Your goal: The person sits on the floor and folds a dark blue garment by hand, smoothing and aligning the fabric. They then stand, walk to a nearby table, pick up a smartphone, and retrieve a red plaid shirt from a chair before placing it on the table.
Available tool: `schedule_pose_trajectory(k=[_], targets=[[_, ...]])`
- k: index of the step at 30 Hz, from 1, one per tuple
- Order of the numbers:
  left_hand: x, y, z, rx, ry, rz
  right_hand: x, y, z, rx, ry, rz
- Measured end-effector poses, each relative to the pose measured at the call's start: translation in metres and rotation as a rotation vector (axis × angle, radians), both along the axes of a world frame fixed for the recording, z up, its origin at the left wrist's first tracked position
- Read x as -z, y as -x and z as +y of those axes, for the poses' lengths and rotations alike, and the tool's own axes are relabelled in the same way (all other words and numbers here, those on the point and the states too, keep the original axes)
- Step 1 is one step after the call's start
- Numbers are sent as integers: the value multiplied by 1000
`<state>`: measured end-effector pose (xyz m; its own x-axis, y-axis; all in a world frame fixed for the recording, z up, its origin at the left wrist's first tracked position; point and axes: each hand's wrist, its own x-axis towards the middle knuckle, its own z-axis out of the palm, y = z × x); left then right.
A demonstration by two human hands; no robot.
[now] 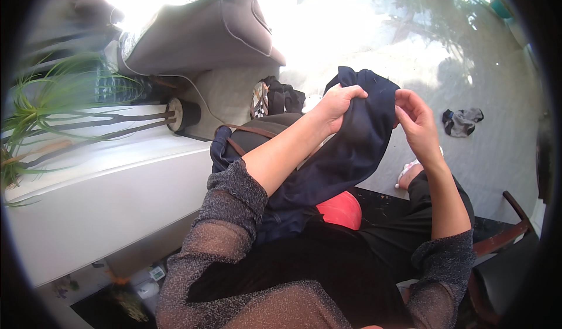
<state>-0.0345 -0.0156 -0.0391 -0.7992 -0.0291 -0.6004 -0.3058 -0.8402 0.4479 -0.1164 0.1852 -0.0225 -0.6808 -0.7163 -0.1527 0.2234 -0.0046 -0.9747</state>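
Note:
A dark navy cloth garment [347, 153] stretches from my lap up and away to the far side of my hands. My left hand [339, 105] grips it near its upper end, thumb on top of the fabric. At the garment's right edge, my right hand [415, 118] pinches the cloth between thumb and fingers. More navy fabric [219, 149] lies over a dark padded seat [263, 129] with a brown curved rim, left of my forearm. Beneath the garment, a rounded red object [341, 210] shows partly; the rest of it is hidden.
Crumpled grey and black cloth [463, 121] lies on the grey floor at right. Dark patterned items [279, 96] sit beyond the seat. A grey sofa [202, 35], a potted plant [184, 114] and a white cabinet [109, 197] stand left. A wood-framed chair [505, 239] is at lower right.

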Motion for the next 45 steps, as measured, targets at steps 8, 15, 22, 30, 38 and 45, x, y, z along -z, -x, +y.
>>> schedule_pose_trajectory(k=[8, 15, 22, 30, 38, 45], targets=[[-13, -8, 20, 116, 219, -65, -7, -8, -1, 18, -183, 369], [-7, -11, 23, 124, 100, 0, -7, -16, -7, 50, -217, 583], [-10, -8, 15, 30, 246, -13, -15, -4, 1, -5, -313, 618], [-11, -7, 8, -87, 292, 43, -14, 21, 15, 92, -603, 964], [-14, -8, 13, -64, 352, 54, -20, 27, 11, 217, -482, 764], [-17, -10, 19, 19, 347, 84, -15, 1, -2, -46, -307, 874]])
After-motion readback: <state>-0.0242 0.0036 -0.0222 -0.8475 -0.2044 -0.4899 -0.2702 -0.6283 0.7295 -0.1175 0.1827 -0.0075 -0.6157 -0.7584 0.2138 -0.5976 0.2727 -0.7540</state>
